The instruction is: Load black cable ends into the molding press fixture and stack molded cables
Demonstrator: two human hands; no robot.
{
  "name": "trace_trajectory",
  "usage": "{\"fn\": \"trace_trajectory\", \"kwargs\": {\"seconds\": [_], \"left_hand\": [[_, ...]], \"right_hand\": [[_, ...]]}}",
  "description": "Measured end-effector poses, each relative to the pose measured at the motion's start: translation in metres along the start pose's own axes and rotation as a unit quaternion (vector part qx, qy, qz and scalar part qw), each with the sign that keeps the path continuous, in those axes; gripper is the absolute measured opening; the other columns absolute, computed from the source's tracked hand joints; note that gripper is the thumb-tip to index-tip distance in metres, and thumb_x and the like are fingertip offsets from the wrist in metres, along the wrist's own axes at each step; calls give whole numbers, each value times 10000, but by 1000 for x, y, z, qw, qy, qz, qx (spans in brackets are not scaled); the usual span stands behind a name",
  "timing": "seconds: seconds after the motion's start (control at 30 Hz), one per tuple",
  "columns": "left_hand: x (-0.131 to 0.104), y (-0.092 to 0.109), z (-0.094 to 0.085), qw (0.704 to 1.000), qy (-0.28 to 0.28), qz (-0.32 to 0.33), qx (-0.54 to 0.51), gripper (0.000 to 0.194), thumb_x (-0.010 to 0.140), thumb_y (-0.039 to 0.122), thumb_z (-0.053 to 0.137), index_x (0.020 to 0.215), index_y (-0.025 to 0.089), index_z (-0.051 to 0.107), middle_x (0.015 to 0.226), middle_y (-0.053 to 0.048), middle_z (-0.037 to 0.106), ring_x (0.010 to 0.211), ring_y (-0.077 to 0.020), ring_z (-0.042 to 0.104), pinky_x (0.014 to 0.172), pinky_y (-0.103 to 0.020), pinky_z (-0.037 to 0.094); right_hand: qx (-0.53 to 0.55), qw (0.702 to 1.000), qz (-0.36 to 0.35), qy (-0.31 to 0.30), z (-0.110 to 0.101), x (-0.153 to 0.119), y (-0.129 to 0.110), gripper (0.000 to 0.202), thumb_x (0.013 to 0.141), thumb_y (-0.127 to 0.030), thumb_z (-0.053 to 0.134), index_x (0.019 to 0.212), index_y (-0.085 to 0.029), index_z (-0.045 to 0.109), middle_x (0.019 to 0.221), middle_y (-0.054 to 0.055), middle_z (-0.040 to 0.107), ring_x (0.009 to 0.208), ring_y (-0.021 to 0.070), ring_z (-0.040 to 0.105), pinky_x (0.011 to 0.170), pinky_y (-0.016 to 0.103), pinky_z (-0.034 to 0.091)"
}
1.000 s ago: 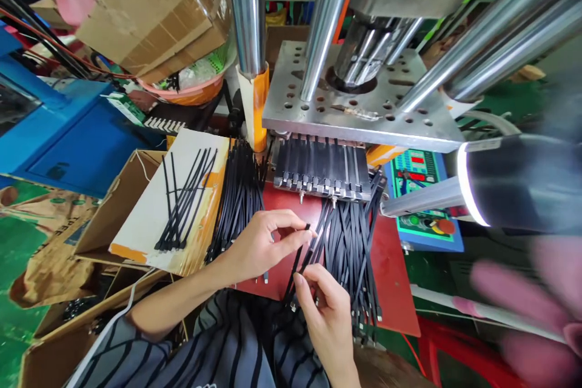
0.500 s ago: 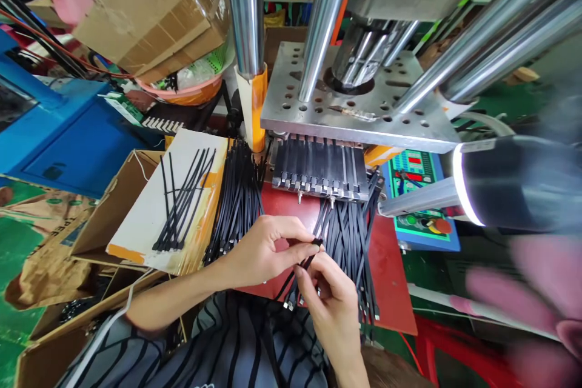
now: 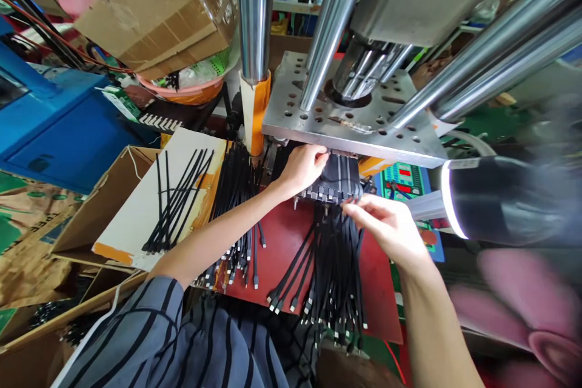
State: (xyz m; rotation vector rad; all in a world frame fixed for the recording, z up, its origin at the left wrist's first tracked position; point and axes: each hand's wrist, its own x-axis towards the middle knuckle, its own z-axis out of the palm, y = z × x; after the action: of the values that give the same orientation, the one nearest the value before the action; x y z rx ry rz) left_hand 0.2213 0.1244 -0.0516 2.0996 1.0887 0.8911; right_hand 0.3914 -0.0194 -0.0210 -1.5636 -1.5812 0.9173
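Reaching over the rectangular dark metal fixture (image 3: pixel 336 177), your left hand (image 3: pixel 302 168) has its fingers curled, thumb and fingertips drawn together by the front edge of the drilled grey steel plate (image 3: pixel 367 115); whether a cable is pinched there cannot be told. The fixture's visible part lies at four o'clock from that hand. Your right hand (image 3: pixel 386 221) is at the fixture's front right corner, thumb and fingertips nearly together; its grip cannot be confirmed either. From it, the fixture lies at ten o'clock and a dense bundle of flat black cables with silver metal tips (image 3: pixel 336 264) at eight o'clock, over the smooth red board (image 3: pixel 284 224). A second black cable bundle (image 3: pixel 231 191) lies at eight o'clock from your left hand.
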Motion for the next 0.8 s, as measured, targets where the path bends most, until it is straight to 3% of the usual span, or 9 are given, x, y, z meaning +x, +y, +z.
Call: {"fn": "trace_trajectory", "kwargs": {"seconds": [0.1, 0.23, 0.33, 0.43, 0.67, 0.8], "left_hand": [[-11, 1, -3, 999, 4, -13, -42, 284, 996, 212, 584, 1201, 25, 643, 1082, -178, 746, 856, -192, 744, 836, -328, 589], [-49, 4, -14, 984, -81, 158, 20, 407, 993, 236, 592, 1385, 127, 571, 1432, -173, 605, 1214, -251, 684, 1072, -416, 562], [-65, 4, -14, 951, -130, 252, 125, 323, 985, 229, 611, 1300, 161, 639, 1479, -168, 572, 1391, -297, 557, 1180, -498, 471], [-66, 2, -6, 932, -134, 297, 161, 285, 987, 213, 610, 1261, 153, 659, 1488, -179, 581, 1441, -297, 504, 1210, -519, 419], [-61, 2, 2, 909, -147, 327, 214, 364, 1006, 230, 587, 1356, 135, 623, 1507, -171, 587, 1444, -309, 501, 1231, -511, 367], [-60, 5, 5, 917, -131, 323, 194, 323, 1042, 203, 501, 1312, 131, 664, 1457, -158, 639, 1394, -296, 562, 1194, -500, 415]], "right_hand": [[13, 1000, -12, 14, -14, 44, 9, 536, 821, -645, 755, 576, -223, 533, 573, -16, 501, 564, 137, 423, 567, 297, 343], [11, 1000, -6, -6, -22, 75, 25, 591, 771, -733, 742, 563, -231, 511, 537, -30, 470, 532, 127, 399, 539, 294, 312], [11, 999, 13, -37, -27, 87, 36, 587, 748, -751, 747, 592, -232, 524, 518, -47, 458, 500, 117, 377, 516, 289, 281], [1, 999, 17, -45, -28, 92, 43, 572, 759, -733, 751, 617, -226, 525, 528, -54, 459, 497, 110, 368, 516, 285, 267], [-5, 1000, -9, -12, -21, 89, 46, 531, 817, -691, 716, 656, -214, 545, 566, -54, 446, 527, 107, 352, 529, 284, 246], [3, 1000, -12, 4, -20, 90, 48, 525, 805, -663, 733, 629, -225, 504, 544, -63, 425, 516, 106, 345, 525, 286, 249]]}}
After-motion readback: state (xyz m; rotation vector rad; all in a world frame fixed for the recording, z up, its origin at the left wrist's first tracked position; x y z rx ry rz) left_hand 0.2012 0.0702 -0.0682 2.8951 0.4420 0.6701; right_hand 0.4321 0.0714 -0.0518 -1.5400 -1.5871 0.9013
